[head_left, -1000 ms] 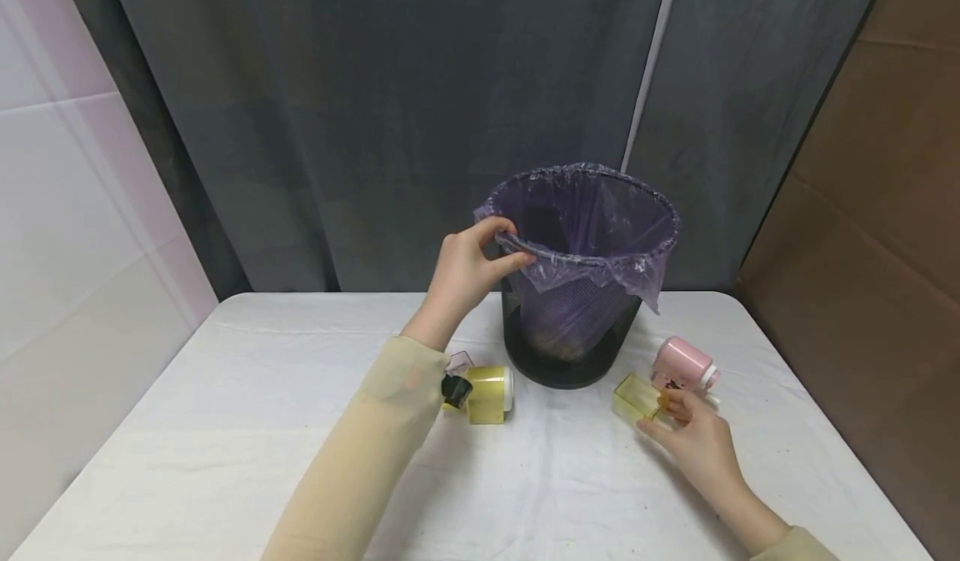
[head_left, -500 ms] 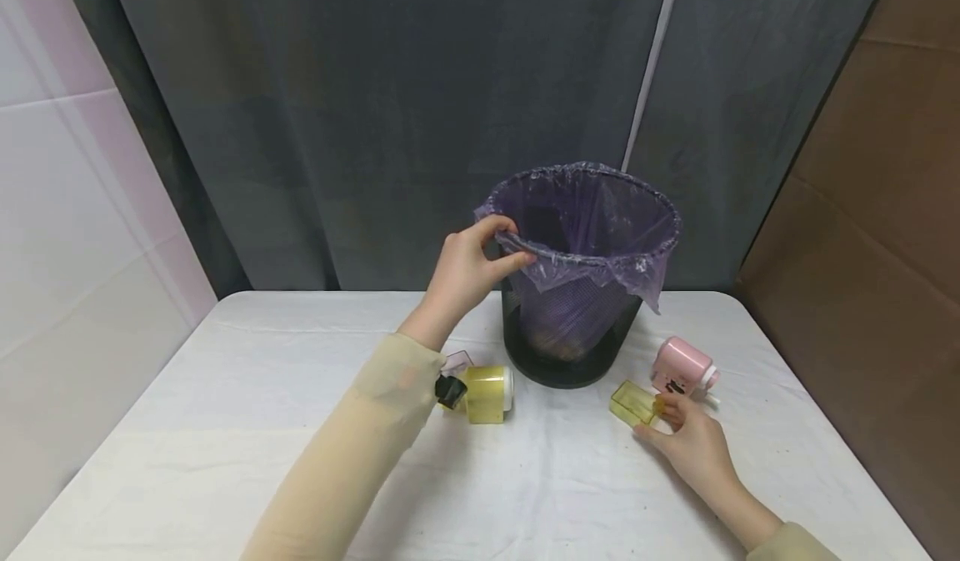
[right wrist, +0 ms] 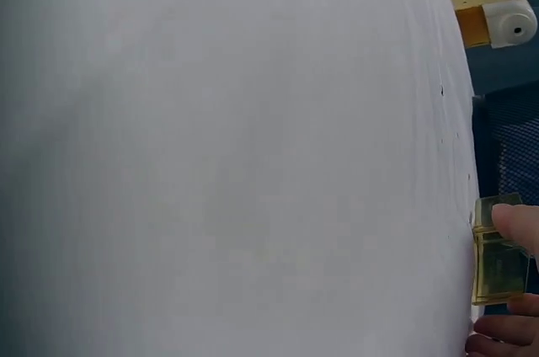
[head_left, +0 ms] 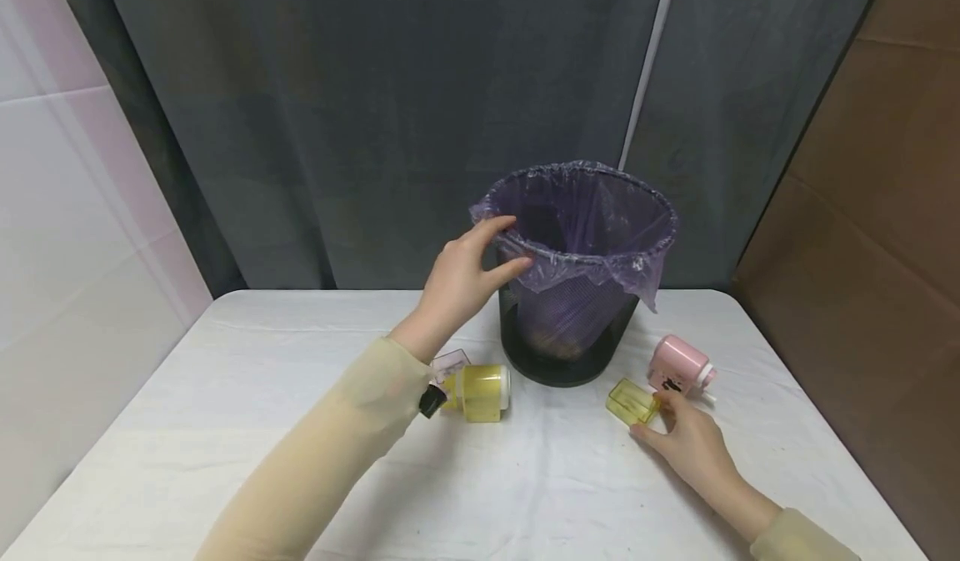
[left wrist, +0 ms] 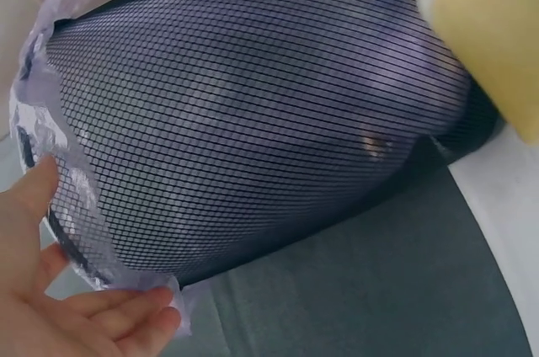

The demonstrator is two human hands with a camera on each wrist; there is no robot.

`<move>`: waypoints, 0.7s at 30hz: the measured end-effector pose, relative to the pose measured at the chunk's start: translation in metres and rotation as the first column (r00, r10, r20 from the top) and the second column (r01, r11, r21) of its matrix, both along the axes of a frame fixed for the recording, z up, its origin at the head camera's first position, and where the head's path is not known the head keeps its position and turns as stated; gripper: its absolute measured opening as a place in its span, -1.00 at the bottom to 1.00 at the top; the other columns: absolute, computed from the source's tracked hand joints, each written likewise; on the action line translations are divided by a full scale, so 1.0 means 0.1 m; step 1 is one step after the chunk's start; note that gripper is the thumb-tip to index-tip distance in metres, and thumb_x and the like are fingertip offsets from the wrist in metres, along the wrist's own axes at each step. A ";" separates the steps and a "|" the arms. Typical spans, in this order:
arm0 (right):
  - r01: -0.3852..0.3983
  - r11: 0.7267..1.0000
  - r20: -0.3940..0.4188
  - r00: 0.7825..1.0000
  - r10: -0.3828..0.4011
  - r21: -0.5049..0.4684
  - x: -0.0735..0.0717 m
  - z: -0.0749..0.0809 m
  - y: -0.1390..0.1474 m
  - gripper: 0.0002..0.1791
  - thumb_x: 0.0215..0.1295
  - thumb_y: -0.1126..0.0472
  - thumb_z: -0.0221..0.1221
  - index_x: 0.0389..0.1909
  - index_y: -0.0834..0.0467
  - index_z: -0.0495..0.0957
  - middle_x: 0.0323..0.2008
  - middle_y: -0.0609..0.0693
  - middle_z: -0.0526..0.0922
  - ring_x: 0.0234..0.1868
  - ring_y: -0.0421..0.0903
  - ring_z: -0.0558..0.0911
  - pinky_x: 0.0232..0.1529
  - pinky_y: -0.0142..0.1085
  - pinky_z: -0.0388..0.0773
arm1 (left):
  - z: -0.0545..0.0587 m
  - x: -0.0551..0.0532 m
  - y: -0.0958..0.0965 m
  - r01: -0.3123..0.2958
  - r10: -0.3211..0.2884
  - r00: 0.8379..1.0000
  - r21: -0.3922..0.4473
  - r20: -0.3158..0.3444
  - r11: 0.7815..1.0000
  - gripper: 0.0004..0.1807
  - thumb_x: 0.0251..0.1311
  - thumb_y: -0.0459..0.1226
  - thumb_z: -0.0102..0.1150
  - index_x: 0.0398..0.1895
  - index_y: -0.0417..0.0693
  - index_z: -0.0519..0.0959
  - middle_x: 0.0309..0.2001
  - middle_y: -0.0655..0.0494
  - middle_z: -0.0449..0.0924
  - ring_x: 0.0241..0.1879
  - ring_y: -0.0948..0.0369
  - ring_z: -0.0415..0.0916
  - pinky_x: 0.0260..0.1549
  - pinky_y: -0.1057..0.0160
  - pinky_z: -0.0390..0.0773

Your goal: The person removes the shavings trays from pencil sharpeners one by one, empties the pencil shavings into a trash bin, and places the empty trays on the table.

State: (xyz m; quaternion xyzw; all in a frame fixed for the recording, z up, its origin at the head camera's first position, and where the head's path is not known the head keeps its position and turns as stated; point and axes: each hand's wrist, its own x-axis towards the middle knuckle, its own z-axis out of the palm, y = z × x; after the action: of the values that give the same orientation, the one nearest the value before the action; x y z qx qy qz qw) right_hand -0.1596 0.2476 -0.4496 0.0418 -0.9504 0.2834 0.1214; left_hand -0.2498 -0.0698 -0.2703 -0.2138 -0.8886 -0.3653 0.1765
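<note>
At the left rim of the waste bin [head_left: 576, 315], lined with a purple bin bag [head_left: 573, 277], my left hand [head_left: 461, 282] has its thumb outside and fingers over the edge, loosely spread. In the left wrist view, the thumb of this left hand [left wrist: 67, 281] touches the folded bag. My right hand [head_left: 693, 444] pinches a clear yellow shavings drawer [head_left: 632, 403] low over the table, between thumb and fingers. A pink pencil sharpener [head_left: 678, 364] lies just beyond that hand. A yellow pencil sharpener [head_left: 483, 393] with a white, holed end lies near the left forearm.
A clear pink plastic box [head_left: 450, 363] lies behind the left wrist. White cloth covers the table [head_left: 540, 494]. A dark curtain [head_left: 420, 127] hangs behind, and a brown panel [head_left: 862, 211] stands at the right. Something tan shows through the bin's lower mesh.
My left fingers have straightened and loosened at the bin rim, and the left forearm has shifted left. The right hand has lowered and tilted the yellow drawer, moving slightly left.
</note>
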 end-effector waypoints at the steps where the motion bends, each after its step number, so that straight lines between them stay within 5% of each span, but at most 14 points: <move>1: -0.005 1.000 0.000 1.000 0.005 0.005 0.00 0.01 0.00 -0.27 0.02 0.01 0.43 0.09 0.40 0.43 -0.06 0.35 0.59 -0.03 0.31 0.55 -0.06 0.17 0.41 | -0.01 0.01 -0.02 0.000 0.000 1.000 -0.003 0.002 1.000 -0.25 0.15 0.08 0.25 0.41 0.16 0.28 0.35 0.08 0.29 0.31 0.08 0.24 0.21 0.05 0.27; 8: -0.040 0.998 -0.024 0.999 0.041 0.053 0.02 0.17 0.05 -0.17 -0.01 -0.14 0.41 0.13 0.37 0.43 0.02 0.32 0.56 -0.02 0.36 0.53 -0.13 0.20 0.43 | -0.12 0.08 -0.17 -0.011 0.011 1.000 -0.050 -0.002 0.999 -0.08 0.14 0.09 0.25 0.51 0.37 -0.02 0.39 0.01 0.20 0.20 -0.08 0.36 0.13 -0.05 0.35; 15: -0.095 0.988 -0.097 0.990 0.106 0.119 0.06 0.41 0.14 -0.41 0.25 -0.10 0.24 0.13 0.24 0.48 -0.08 0.20 0.63 -0.10 0.22 0.60 -0.13 0.15 0.46 | -0.21 0.19 -0.37 -0.016 0.025 0.999 -0.171 0.046 0.985 -0.10 0.18 0.11 0.21 0.51 0.20 0.01 0.22 -0.13 0.43 -0.22 0.01 0.62 -0.01 -0.07 0.46; 21: -0.106 0.973 -0.217 0.964 0.151 0.204 -0.03 0.68 0.41 -0.60 0.22 0.12 0.26 -0.03 0.30 0.54 -0.20 0.20 0.65 -0.38 0.04 0.59 -0.27 0.07 0.48 | -0.34 0.25 -0.68 -0.045 0.056 0.998 -0.299 0.029 0.953 -0.28 0.26 0.04 0.16 0.41 -0.05 0.23 0.25 -0.06 0.41 0.09 -0.03 0.48 0.03 -0.05 0.44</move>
State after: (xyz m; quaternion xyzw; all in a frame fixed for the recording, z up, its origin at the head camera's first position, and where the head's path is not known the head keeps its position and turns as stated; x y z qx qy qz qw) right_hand -0.1626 0.2884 -0.3821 0.1478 -0.9477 0.1919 0.2080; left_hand -0.2250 -0.1377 -0.3042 -0.2083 -0.9418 -0.2266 0.1349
